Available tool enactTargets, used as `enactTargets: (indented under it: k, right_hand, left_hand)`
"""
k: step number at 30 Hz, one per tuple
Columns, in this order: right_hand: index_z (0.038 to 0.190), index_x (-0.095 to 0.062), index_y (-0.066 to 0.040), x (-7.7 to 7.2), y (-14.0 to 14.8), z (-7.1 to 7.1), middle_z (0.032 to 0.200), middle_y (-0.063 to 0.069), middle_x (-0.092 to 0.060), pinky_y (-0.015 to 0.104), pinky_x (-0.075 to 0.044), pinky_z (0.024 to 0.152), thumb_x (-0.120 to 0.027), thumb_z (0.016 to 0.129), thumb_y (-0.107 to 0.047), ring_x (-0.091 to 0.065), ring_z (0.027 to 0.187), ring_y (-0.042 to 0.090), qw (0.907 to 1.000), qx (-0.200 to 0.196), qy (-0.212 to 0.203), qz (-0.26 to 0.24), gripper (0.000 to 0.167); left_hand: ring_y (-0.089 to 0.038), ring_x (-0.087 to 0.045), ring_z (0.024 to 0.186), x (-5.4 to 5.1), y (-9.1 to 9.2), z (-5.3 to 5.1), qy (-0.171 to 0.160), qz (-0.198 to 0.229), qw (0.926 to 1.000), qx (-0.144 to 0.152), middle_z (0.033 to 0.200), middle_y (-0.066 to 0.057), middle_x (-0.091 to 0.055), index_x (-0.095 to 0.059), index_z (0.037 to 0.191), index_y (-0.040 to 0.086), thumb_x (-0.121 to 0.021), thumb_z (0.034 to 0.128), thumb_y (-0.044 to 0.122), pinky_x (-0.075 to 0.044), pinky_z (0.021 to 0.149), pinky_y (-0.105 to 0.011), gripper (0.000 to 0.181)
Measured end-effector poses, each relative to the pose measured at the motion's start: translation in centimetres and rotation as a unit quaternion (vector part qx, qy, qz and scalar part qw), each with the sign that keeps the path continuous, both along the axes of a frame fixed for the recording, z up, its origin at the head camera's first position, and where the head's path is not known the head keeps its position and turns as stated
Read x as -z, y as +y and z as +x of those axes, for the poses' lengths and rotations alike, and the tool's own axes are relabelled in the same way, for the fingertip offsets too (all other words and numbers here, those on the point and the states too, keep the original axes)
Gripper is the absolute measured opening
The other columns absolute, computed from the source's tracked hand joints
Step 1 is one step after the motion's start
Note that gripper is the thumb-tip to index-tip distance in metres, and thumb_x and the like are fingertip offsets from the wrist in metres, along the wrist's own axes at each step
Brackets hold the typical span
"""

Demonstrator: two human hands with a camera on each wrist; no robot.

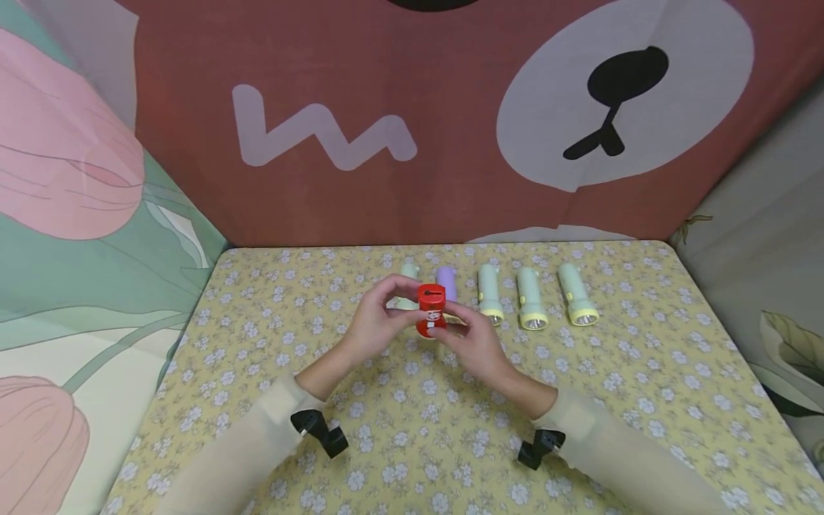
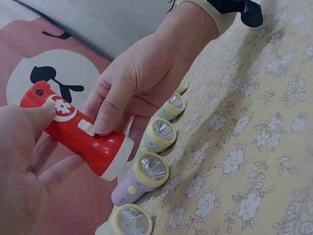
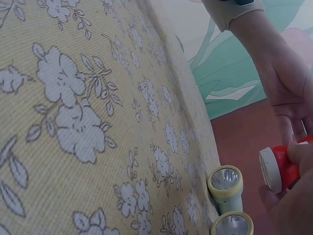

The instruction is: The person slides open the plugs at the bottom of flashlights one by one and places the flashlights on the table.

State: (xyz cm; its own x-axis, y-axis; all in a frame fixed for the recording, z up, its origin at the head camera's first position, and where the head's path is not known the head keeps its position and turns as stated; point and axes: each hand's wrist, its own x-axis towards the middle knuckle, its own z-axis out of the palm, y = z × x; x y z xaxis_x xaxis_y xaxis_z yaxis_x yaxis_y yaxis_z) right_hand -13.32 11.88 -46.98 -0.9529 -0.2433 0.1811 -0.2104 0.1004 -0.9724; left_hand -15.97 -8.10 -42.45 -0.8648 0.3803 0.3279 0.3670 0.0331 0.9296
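Observation:
A red flashlight (image 1: pixel 431 295) with a white flower emblem is held up over the table by both hands. My left hand (image 1: pixel 376 318) grips its narrow rear part, with the thumb beside the emblem (image 2: pixel 63 106) in the left wrist view. On the other side, my right hand (image 1: pixel 479 345) pinches the wider front part, its thumb at the white slide switch (image 2: pixel 87 128). The flashlight's white front rim (image 3: pixel 270 170) shows in the right wrist view. Just behind the hands lie a purple flashlight (image 1: pixel 446 281) and a pale green flashlight (image 1: pixel 409 271), both partly hidden.
Three more pale green flashlights (image 1: pixel 529 297) lie in a row to the right, lenses toward me. A yellow floral cloth (image 1: pixel 399 429) covers the table. A brown fabric backdrop (image 1: pixel 309 200) stands along the back edge, with printed curtains (image 1: pixel 71 286) at the sides.

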Motion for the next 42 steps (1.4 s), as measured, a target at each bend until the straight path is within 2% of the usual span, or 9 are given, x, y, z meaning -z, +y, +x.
enactTargets:
  k: [11,16,20,23,28,33,37,42]
  right_hand:
    - [0.131,-0.068,-0.005,0.5,0.1,-0.1,0.131,0.012,-0.066,0.032,-0.06,0.086,-0.074,0.092,-0.001,-0.072,0.106,0.029,0.9999,0.007,0.009,0.0,0.04]
    - [0.13,-0.068,-0.004,0.6,0.2,-0.2,0.129,0.013,-0.067,0.033,-0.06,0.086,-0.075,0.091,0.0,-0.071,0.107,0.032,0.9998,0.007,0.02,-0.002,0.04]
    - [0.129,-0.068,-0.002,0.6,0.2,-0.2,0.128,0.016,-0.067,0.033,-0.06,0.086,-0.075,0.09,0.001,-0.07,0.108,0.035,0.9997,0.01,0.021,-0.002,0.039]
    - [0.128,-0.068,-0.001,0.6,0.2,-0.4,0.127,0.017,-0.067,0.032,-0.06,0.087,-0.075,0.09,0.002,-0.07,0.109,0.035,0.9996,0.013,0.023,0.001,0.039]
    - [0.128,-0.067,0.001,0.5,0.1,-0.4,0.127,0.018,-0.067,0.031,-0.059,0.087,-0.075,0.089,0.004,-0.069,0.11,0.035,0.9996,0.016,0.025,0.006,0.04]
    - [0.13,-0.065,0.004,0.5,0.0,-0.3,0.127,0.022,-0.066,0.032,-0.06,0.086,-0.074,0.089,0.007,-0.069,0.11,0.039,0.9997,0.015,0.019,0.006,0.042]
    - [0.129,-0.066,0.003,0.4,-0.1,-0.2,0.126,0.021,-0.067,0.031,-0.06,0.086,-0.074,0.089,0.007,-0.069,0.109,0.037,0.9998,0.011,0.014,0.009,0.041]
    - [0.131,-0.066,0.0,0.2,-0.2,-0.2,0.127,0.018,-0.068,0.032,-0.06,0.085,-0.074,0.09,0.004,-0.071,0.105,0.034,0.9998,0.004,0.021,0.005,0.041]
  left_hand:
    - [-0.028,-0.065,0.106,0.1,-0.1,0.2,-0.001,-0.001,0.9999,0.014,0.113,-0.016,-0.064,-0.062,0.121,-0.003,-0.076,0.0867,-0.009,-0.062,0.08,-0.036,0.037]
    - [-0.024,-0.064,0.107,-0.1,-0.1,0.2,-0.005,0.003,0.9998,0.019,0.114,-0.016,-0.064,-0.062,0.121,-0.003,-0.073,0.091,-0.006,-0.062,0.081,-0.039,0.031]
    - [-0.024,-0.063,0.107,-0.5,-0.3,0.0,-0.026,0.009,0.9992,0.03,0.115,-0.018,-0.064,-0.063,0.12,-0.006,-0.065,0.0984,-0.002,-0.061,0.083,-0.049,0.022]
    - [-0.026,-0.064,0.11,-1.0,-0.5,-0.1,-0.052,0.017,0.9974,0.046,0.119,-0.021,-0.063,-0.061,0.124,-0.008,-0.057,0.1039,0.003,-0.059,0.086,-0.054,0.023]
    - [-0.027,-0.065,0.112,-1.9,-0.8,-0.4,-0.099,0.012,0.9928,0.066,0.125,-0.021,-0.063,-0.059,0.13,-0.009,-0.054,0.1069,0.009,-0.058,0.087,-0.055,0.03]
    - [-0.027,-0.068,0.108,-2.6,-0.9,-0.7,-0.138,-0.004,0.987,0.082,0.123,-0.02,-0.064,-0.062,0.128,-0.008,-0.056,0.1052,0.007,-0.06,0.085,-0.053,0.028]
    - [-0.024,-0.069,0.103,-3.0,-1.0,-0.8,-0.152,-0.027,0.9848,0.08,0.117,-0.017,-0.068,-0.065,0.125,-0.006,-0.06,0.1038,0.008,-0.059,0.086,-0.053,0.027]
    - [-0.024,-0.07,0.1,-3.4,-1.1,-0.9,-0.141,-0.047,0.9862,0.074,0.115,-0.014,-0.069,-0.07,0.121,-0.003,-0.064,0.1018,0.011,-0.059,0.087,-0.053,0.024]
